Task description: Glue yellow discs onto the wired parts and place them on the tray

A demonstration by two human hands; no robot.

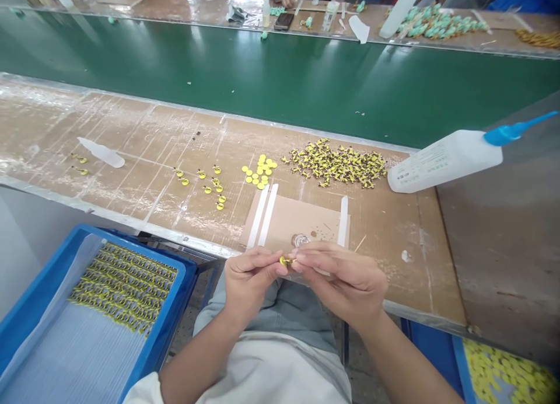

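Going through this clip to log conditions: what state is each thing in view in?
left hand, pinching the small yellow piece
right hand, fingertips pinched at the same piece
white squeeze bottle, lying on its side, blue nozzle on
yellow-and-black pieces, heaped loose on the bench
blue crate, holding rows of finished-looking yellow pieces

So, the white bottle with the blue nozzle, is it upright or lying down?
Lying on its side: the white plastic bottle rests lengthwise on the bench, and its blue nozzle points sideways, not up.
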